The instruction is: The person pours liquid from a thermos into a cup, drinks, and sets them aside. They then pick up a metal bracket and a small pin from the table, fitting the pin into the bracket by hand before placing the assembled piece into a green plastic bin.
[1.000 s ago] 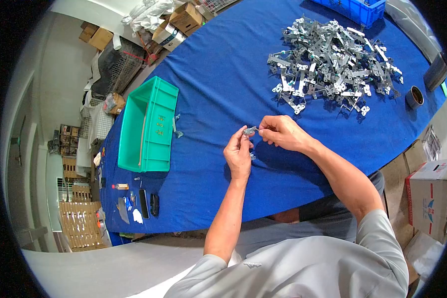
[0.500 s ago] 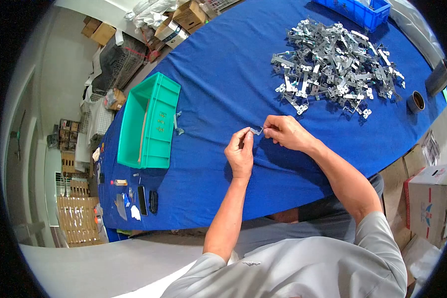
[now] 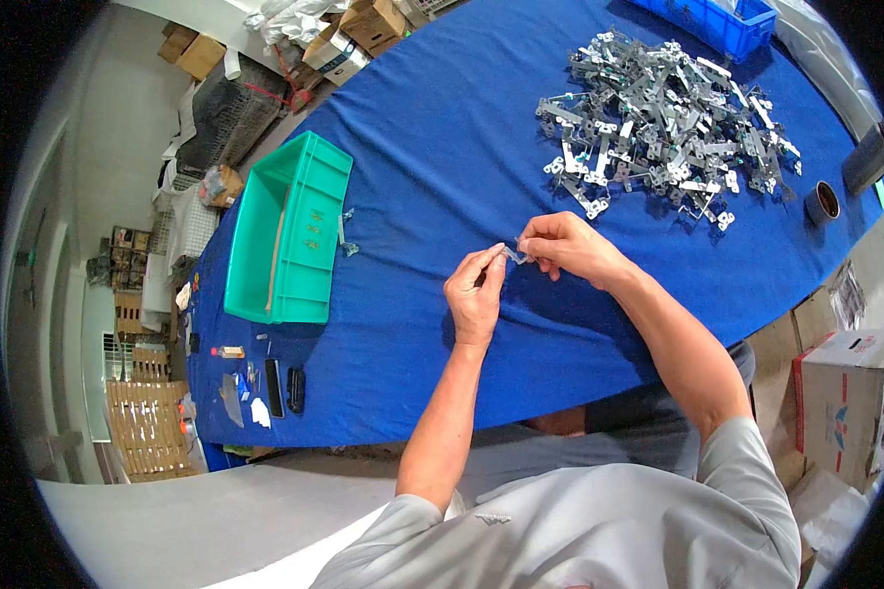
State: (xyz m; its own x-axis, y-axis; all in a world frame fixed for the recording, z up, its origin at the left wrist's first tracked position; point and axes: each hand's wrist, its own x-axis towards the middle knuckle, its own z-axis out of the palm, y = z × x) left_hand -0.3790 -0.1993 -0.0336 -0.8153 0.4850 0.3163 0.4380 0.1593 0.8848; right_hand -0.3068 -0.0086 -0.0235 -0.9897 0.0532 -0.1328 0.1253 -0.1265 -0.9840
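Observation:
Over the blue tablecloth [image 3: 403,196], my left hand [image 3: 476,294] pinches a small metal bracket [image 3: 513,254] between thumb and fingertips. My right hand [image 3: 572,253] is closed at the bracket's other end, with thumb and forefinger pressed together there. The fingers cover much of the bracket, so its full shape is hidden. Up and to the right of my hands lies a large heap of similar metal brackets [image 3: 658,128], some with thin wire pieces. One or two loose brackets [image 3: 348,245] rest beside the green bin.
A green plastic bin [image 3: 309,250] stands on the left. Below it are a black phone [image 3: 274,388], a dark case [image 3: 296,390] and a small bottle [image 3: 228,352]. A blue crate [image 3: 727,34] sits at the far edge; a brown cup [image 3: 822,202] stands at the right.
My right hand has shifted slightly upward and the bracket between my hands has turned a little. The view has shifted slightly. Both hands keep their pinch.

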